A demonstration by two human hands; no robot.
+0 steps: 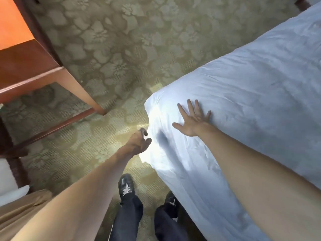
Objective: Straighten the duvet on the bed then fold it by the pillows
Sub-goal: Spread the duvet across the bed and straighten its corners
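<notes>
The white duvet [243, 94] covers the bed along the right side and drapes over its near corner and side toward the floor. My right hand [192, 119] lies flat on top of the duvet near that corner, fingers spread and straight. My left hand [141, 141] is at the hanging edge of the duvet just below the corner, its fingers curled at the fabric; whether they pinch the cloth is not plain. No pillows are in view.
A wooden table [31, 66] with slanted legs stands at the left over the green floral carpet [121, 40]. My two black shoes [126, 186] stand on the carpet beside the bed. A beige cloth [20, 209] lies at the bottom left.
</notes>
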